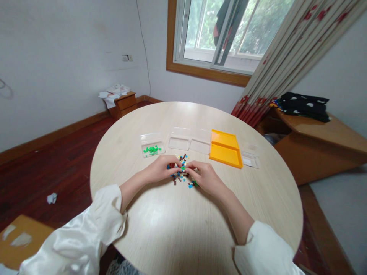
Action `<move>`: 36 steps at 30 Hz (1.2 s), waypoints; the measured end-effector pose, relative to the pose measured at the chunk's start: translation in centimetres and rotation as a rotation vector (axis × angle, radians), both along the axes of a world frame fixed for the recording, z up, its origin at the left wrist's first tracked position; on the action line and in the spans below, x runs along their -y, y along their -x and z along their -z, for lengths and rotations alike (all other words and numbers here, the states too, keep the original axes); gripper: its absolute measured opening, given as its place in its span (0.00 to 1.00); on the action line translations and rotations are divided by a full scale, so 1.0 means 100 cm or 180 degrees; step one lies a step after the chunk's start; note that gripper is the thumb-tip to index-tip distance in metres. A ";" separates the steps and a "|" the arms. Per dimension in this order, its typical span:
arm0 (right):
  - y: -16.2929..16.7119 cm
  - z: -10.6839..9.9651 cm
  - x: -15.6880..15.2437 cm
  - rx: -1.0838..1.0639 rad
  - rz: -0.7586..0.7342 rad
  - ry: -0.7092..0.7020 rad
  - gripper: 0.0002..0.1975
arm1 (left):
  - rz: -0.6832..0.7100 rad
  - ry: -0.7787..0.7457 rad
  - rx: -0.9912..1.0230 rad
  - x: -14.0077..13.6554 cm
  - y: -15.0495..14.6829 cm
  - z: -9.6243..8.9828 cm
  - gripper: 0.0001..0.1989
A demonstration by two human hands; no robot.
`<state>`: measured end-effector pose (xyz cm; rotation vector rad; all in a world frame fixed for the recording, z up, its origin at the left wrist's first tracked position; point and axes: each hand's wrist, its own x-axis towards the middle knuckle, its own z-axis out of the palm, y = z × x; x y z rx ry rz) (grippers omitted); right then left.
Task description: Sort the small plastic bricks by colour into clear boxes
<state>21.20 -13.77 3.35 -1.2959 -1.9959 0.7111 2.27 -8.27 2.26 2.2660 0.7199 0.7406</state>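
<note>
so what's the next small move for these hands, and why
Probably carry the green toy brick to the leftmost clear plastic box: the left hand and right hand have it at their fingertips over the mixed brick pile, and that box holds green pieces.

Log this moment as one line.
left hand: at green piece | right hand: at same piece | beneath: loose mixed pieces | clear box: holds green pieces

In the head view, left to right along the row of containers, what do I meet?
Clear plastic box with small green pieces, clear shallow plastic tray, second clear shallow tray, yellow rectangular open case, small transparent box.
</note>
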 end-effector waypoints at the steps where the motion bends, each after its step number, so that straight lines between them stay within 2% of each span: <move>1: -0.001 -0.002 0.000 0.0001 0.0001 -0.0004 0.08 | -0.0030 0.0000 -0.0013 0.000 0.001 -0.001 0.08; 3: -0.006 -0.006 0.000 0.0050 0.0048 -0.0012 0.08 | -0.0180 -0.0072 -0.0051 -0.001 0.003 -0.003 0.08; 5: -0.014 -0.010 0.001 0.0201 0.0120 0.0051 0.08 | -0.0527 -0.0259 -0.0038 -0.004 0.007 -0.008 0.07; 10: -0.036 -0.017 0.003 0.0812 -0.0123 0.0491 0.06 | -0.1925 -0.0662 -0.0107 -0.020 0.025 -0.017 0.05; 13: -0.040 -0.018 0.004 0.1019 -0.0263 0.0558 0.08 | -0.2399 -0.0566 -0.0419 -0.029 0.036 -0.017 0.04; 21: -0.037 -0.015 0.004 0.1268 -0.0386 0.0591 0.11 | -0.2684 -0.0528 -0.0961 -0.039 0.047 -0.008 0.06; 26: -0.040 -0.009 0.003 0.1239 -0.0331 0.0573 0.09 | -0.2635 -0.0575 -0.1283 -0.042 0.049 -0.005 0.07; 36: -0.039 -0.009 0.003 0.1297 -0.0314 0.0606 0.09 | -0.2597 -0.0651 -0.1148 -0.040 0.047 -0.003 0.07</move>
